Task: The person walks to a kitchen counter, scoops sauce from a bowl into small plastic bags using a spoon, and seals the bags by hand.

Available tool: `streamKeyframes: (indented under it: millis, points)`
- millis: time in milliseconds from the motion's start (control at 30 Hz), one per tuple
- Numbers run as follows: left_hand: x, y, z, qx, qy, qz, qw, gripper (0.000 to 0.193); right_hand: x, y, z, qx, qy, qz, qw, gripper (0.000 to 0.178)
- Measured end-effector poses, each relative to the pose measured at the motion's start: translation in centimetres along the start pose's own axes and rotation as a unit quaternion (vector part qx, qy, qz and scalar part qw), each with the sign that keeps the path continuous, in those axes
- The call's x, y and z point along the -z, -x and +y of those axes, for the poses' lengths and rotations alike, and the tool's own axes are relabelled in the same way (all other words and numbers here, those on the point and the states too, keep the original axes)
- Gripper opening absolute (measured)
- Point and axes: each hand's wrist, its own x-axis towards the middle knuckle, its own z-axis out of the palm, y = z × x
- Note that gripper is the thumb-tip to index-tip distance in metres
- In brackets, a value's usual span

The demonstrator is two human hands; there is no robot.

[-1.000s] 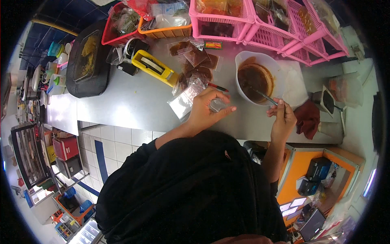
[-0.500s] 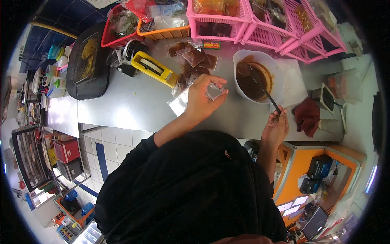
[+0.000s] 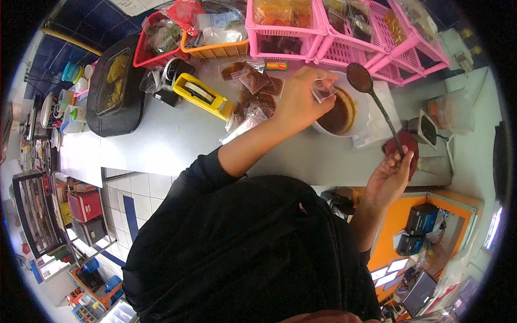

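While in RH (image 3: 390, 176), 1 ladle (image 3: 361, 81)

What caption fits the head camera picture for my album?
Left hand holds a clear bag by a white bowl; right hand holds a brown-coated spoon.

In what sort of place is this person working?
Probably a kitchen where food is packed: a bowl of brown sauce, brown-filled packets and a tape dispenser share the metal counter.

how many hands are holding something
2: the left hand holds a small clear bag, overlapping the white bowl in view; the right hand, near the dark red cloth, holds a long-handled spoon.
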Motion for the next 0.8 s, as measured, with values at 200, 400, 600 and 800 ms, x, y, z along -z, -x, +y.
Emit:
streamKeyframes:
  millis: [200, 400, 600, 800]
  points:
    - [-2.3, -0.3, 0.3, 0.094, 0.085, -0.026, 0.992, 0.026, -2.5, 1.2, -1.6, 0.074, 0.059, -0.024, 0.995, 0.027]
    - [-3.2, -0.4, 0.0, 0.092, 0.157, -0.027, 0.983, 0.03, -3.7, 2.4, -1.9, 0.171, 0.19, -0.04, 0.966, 0.03]
    - [-2.9, -0.6, 1.3, 0.131, 0.233, -0.003, 0.964, 0.028, -3.9, 3.4, -1.8, 0.258, 0.277, -0.072, 0.923, 0.03]
    - [-2.5, -0.5, 1.0, 0.116, 0.215, -0.027, 0.969, 0.033, -4.3, 4.2, -2.2, 0.371, 0.348, -0.136, 0.85, 0.034]
